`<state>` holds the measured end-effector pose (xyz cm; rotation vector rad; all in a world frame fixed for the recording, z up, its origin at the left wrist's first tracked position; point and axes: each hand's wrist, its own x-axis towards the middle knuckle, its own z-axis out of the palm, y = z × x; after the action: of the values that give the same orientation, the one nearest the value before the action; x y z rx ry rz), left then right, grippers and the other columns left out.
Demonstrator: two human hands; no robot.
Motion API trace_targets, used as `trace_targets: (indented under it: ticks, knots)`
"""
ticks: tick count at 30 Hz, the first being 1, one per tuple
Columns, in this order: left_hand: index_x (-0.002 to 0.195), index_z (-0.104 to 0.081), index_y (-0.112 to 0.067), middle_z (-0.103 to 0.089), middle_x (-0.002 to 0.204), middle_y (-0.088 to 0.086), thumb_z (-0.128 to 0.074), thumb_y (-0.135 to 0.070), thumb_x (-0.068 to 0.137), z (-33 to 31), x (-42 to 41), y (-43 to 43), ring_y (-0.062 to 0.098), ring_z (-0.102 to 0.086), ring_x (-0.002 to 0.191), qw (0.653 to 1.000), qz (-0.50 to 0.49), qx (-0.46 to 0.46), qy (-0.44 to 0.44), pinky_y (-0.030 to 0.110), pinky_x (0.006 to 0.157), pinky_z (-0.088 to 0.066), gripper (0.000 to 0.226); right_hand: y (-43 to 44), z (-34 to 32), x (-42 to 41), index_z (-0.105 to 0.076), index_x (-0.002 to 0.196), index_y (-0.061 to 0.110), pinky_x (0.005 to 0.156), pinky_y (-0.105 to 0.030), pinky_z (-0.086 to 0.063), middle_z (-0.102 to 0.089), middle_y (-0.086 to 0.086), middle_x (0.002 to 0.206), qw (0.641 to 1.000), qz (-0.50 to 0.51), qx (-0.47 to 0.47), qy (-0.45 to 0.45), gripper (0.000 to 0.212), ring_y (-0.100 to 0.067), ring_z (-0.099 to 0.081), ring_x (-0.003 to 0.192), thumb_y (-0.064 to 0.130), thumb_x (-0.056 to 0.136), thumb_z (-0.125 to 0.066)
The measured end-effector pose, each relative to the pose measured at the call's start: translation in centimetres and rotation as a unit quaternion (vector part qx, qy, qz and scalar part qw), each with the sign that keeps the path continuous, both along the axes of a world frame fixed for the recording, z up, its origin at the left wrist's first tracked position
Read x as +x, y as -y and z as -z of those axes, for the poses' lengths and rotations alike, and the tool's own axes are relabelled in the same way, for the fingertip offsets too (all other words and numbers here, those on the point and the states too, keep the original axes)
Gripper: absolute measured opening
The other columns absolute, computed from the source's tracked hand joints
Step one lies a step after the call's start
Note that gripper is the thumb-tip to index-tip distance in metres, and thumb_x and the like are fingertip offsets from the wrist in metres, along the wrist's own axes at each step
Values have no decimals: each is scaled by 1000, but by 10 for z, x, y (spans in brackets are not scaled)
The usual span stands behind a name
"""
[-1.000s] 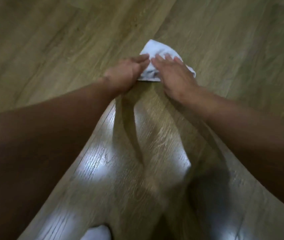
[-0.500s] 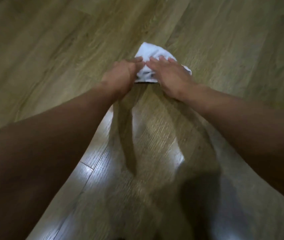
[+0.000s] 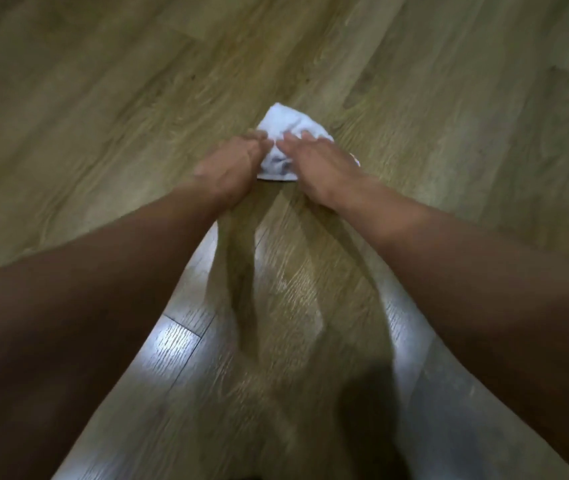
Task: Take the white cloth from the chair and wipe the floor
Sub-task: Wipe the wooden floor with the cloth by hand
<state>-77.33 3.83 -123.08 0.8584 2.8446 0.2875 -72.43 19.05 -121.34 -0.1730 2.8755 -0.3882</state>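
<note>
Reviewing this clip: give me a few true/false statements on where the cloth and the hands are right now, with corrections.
1. The white cloth lies on the wooden floor. True.
2. Only one hand touches the cloth. False: the left hand and right hand both press on it.
3. The cloth is spread out flat. False: it is bunched and crumpled.
4. The hands are side by side, fingertips close together. True.
5. A chair is in view. False: none shows.

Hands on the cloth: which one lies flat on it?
The right hand lies flat, palm down, on the white cloth. The left hand is curled at its near left edge instead.
</note>
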Motion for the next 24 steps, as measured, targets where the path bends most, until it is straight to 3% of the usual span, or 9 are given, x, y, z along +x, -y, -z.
trace_targets:
  ticks: [3, 5, 7, 9, 12, 16, 19, 24]
  knots:
    - [132, -49, -2, -49, 137, 20, -41, -13, 96, -5, -9, -4, 31, -47, 128, 1000, 2, -20, 18, 41, 106, -35, 39, 16, 3, -7, -26, 149, 14, 118, -36, -15, -22, -9, 158, 998, 54, -21, 9, 46, -25, -19, 145, 18, 103, -28]
    - [136, -46, -6, -41, 146, 15, -44, -12, 93, -5, 13, 3, 28, -41, 135, 1000, -10, 5, 19, 39, 109, -33, 44, 24, 10, 11, -23, 149, 12, 120, -36, -8, -19, -10, 159, 998, 54, -29, 3, 48, -25, -13, 147, 12, 101, -25]
    - [142, -40, -10, -30, 154, 10, -46, -13, 93, -5, 46, 20, 26, -31, 141, 998, -28, 47, 36, 41, 111, -32, 50, 33, 16, 40, -20, 150, 12, 120, -36, -5, -17, -10, 160, 999, 20, -32, -23, 57, -26, -10, 148, 4, 95, -30]
    - [146, -34, -14, -22, 158, 6, -42, -18, 96, -3, 70, 41, 23, -27, 144, 999, -18, 17, 23, 41, 110, -33, 51, 36, 21, 62, -20, 151, 13, 121, -37, -5, -18, -8, 160, 998, -27, -33, -52, 65, -25, -10, 148, 0, 89, -38]
    - [145, -35, -14, -25, 156, 9, -41, -17, 98, -4, 62, 52, 26, -29, 142, 999, 27, -9, 15, 41, 112, -30, 48, 18, 24, 46, -20, 151, 21, 120, -33, -9, -18, 0, 160, 995, -79, 11, -59, 68, -17, -15, 148, 0, 91, -43]
    - [128, -50, -4, -54, 127, 22, -44, -12, 94, -15, 3, 36, 37, -53, 114, 994, 33, -98, 42, 39, 92, -44, 35, 17, 20, -5, -27, 149, 28, 119, -39, -19, -20, -1, 160, 1000, -23, 5, -1, 57, -22, -21, 146, 13, 96, -41]
    - [118, -57, -2, -61, 114, 23, -52, -11, 89, -24, -5, 33, 38, -59, 100, 992, 39, -113, 32, 41, 86, -48, 31, 32, 18, -4, -28, 150, 20, 119, -36, -15, -24, -6, 158, 1000, 9, -2, -11, 59, -23, -20, 146, 12, 93, -43]
    - [91, -64, -3, -64, 98, 20, -53, -24, 83, -25, 49, 51, 37, -62, 88, 999, 49, 1, -11, 41, 77, -50, 24, 34, 25, 55, -32, 147, 15, 119, -36, -11, -32, -5, 155, 995, -70, -3, -78, 55, -24, -21, 146, 7, 94, -39]
